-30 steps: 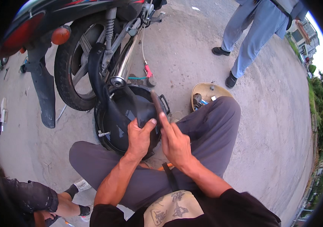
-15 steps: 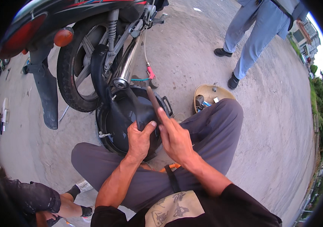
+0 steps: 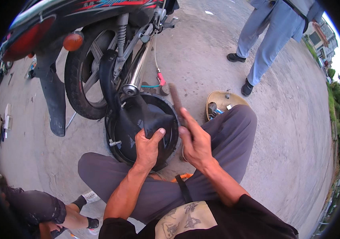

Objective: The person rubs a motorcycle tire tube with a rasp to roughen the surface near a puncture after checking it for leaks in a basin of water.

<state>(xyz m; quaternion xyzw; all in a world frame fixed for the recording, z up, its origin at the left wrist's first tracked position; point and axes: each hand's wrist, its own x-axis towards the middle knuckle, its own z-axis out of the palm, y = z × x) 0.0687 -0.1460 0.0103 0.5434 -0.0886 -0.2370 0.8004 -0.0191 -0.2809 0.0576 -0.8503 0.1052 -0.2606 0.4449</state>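
Observation:
My left hand (image 3: 148, 148) grips a section of black rubber inner tube (image 3: 156, 118), its thumb pressed on top. In my right hand (image 3: 197, 145) is a flat, brownish file (image 3: 175, 97), slightly blurred, just right of the tube and apart from it. Below the tube stands a round black basin (image 3: 117, 153) that appears to hold dark liquid. More of the tube runs up beside the motorcycle's rear wheel (image 3: 72, 87). A metal valve stem (image 3: 115, 142) shows at the basin's left side.
The motorcycle (image 3: 116, 12) stands ahead, its chrome exhaust pipe (image 3: 136, 75) close to the basin. A pink-ended air hose (image 3: 160, 77) hangs beside it. A tan bowl (image 3: 221, 97) with small items sits by my right knee. One person (image 3: 265, 44) stands ahead right; another (image 3: 38, 207) is at lower left.
My right hand has moved right with the file, away from the tube. My left hand keeps its grip on the tube. The view has shifted slightly.

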